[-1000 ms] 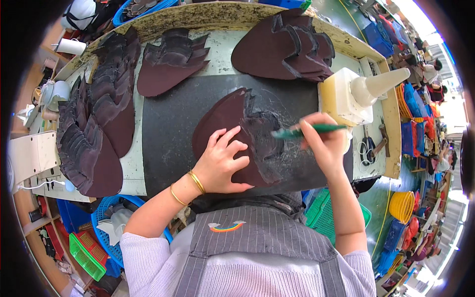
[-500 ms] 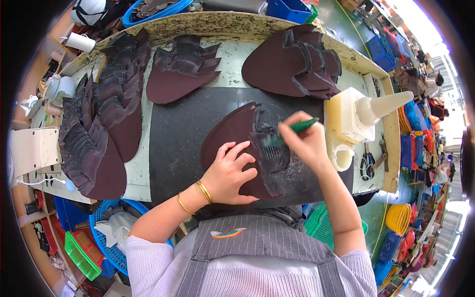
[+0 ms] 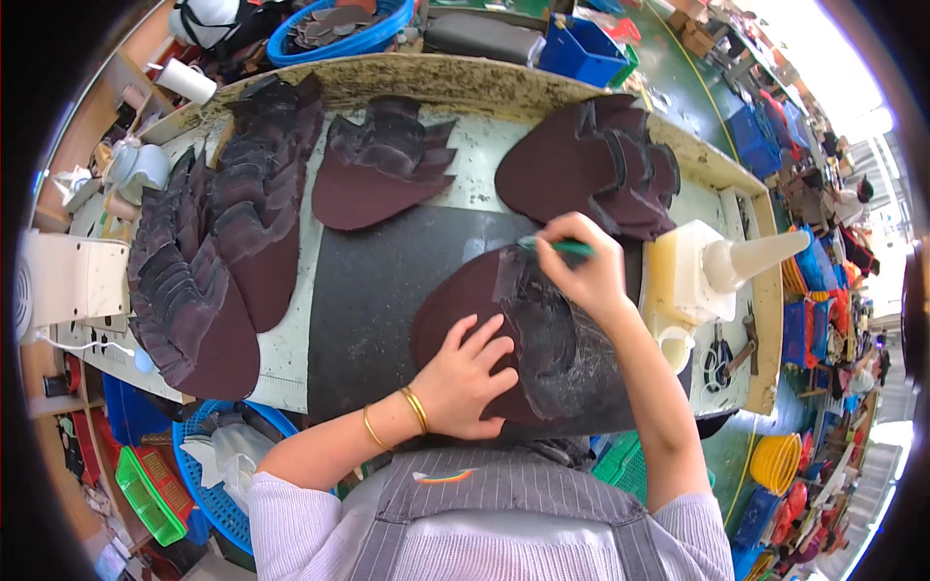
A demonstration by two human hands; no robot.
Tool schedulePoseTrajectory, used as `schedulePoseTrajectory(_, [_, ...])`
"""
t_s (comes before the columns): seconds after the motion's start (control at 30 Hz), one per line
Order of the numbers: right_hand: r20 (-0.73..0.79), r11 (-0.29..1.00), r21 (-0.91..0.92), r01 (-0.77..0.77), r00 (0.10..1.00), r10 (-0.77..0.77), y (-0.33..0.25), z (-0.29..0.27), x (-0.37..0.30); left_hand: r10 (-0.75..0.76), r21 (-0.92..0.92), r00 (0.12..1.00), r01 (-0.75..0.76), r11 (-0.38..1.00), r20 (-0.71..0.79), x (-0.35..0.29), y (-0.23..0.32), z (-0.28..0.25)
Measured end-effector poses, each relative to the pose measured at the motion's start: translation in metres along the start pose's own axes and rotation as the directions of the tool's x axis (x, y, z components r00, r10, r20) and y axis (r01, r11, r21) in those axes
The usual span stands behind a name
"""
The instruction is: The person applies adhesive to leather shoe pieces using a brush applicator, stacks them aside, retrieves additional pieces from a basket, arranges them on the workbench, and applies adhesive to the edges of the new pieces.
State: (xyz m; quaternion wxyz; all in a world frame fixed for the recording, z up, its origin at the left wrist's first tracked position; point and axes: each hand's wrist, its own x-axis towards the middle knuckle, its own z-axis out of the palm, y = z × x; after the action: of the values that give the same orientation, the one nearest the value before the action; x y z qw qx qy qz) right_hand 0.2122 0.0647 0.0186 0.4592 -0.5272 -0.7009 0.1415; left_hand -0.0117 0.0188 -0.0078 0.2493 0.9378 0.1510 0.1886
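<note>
A dark maroon cut piece (image 3: 453, 308) with a blackish coated edge lies on the black work mat (image 3: 363, 281). With fingers spread, my left hand (image 3: 472, 376) rests flat on its maroon part. My right hand (image 3: 588, 269) is closed around a green-handled brush (image 3: 572, 247), whose tip is at the far end of the coated edge. The bristles are hardly visible from here. To the right of that hand stands a squeeze bottle (image 3: 690, 276) with a white cone nozzle and yellowish contents.
Overlapping maroon pieces lie in stacks at the left (image 3: 232, 339), back centre (image 3: 373, 198) and back right (image 3: 542, 160). Scissors (image 3: 717, 360) are by the right edge. A raised wooden rim (image 3: 436, 73) borders the table. A blue basket (image 3: 218, 499) stands below left.
My right hand has moved the brush away from me, from the middle of the coated edge to its far end. The whole view has shifted slightly. My left hand stays on the piece.
</note>
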Motion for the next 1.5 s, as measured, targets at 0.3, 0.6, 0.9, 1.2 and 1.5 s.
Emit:
schedulePoseTrajectory(0.3, [0.505,0.980,-0.139,-0.142,0.841,0.193,-0.113,-0.036,-0.120,-0.442,-0.585,0.868,0.242,0.774,-0.225,0.009,0.001,-0.033])
schedulePoseTrajectory(0.6, [0.471,0.960,-0.139,-0.241,0.837,0.279,-0.101,-0.047,-0.114,-0.172,0.162,0.729,0.364,0.917,-0.663,0.001,-0.061,-0.100])
schedulePoseTrajectory(0.9, [0.225,0.764,-0.646,-0.006,0.954,0.197,-0.052,-0.016,-0.013,-0.451,-0.152,0.592,0.485,0.861,-0.668,0.002,-0.063,-0.110])
schedulePoseTrajectory(1.2, [0.277,0.845,-0.534,0.004,0.945,0.171,-0.070,-0.030,-0.047,-0.286,0.270,0.617,0.650,0.711,-0.733,0.029,-0.093,-0.132])
schedulePoseTrajectory(1.5, [-0.148,0.886,-0.258,-0.385,0.922,0.357,-0.080,-0.089,-0.092,-0.390,0.479,0.906,0.419,0.772,-0.165,0.070,-0.050,-0.010])
